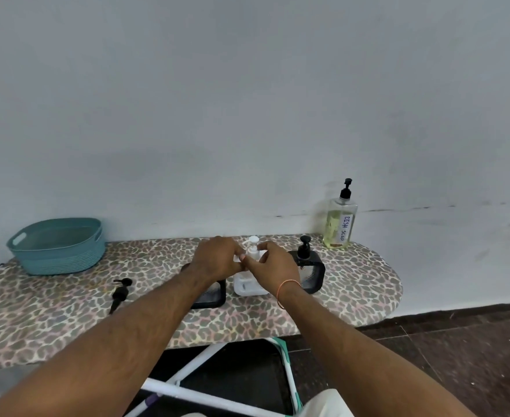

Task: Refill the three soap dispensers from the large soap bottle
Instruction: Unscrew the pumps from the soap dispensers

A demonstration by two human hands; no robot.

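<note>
Three dispensers stand in a row on the leopard-print board [67, 311]. My left hand [217, 260] and my right hand [273, 263] both close around the neck of the middle white dispenser [247, 287], just under its white pump head [253, 240]. The left black dispenser [211, 294] is mostly hidden under my left wrist, and its black pump [121, 291] lies loose on the board further left. The right black dispenser [311, 273] has its pump on. The large clear soap bottle [339, 225], labelled DISH SOAP, holds yellow liquid and stands at the back right.
A teal plastic basket [56, 246] sits at the board's back left. The grey wall runs right behind the board. White frame legs [217, 398] show below the front edge, with dark floor [458, 341] to the right.
</note>
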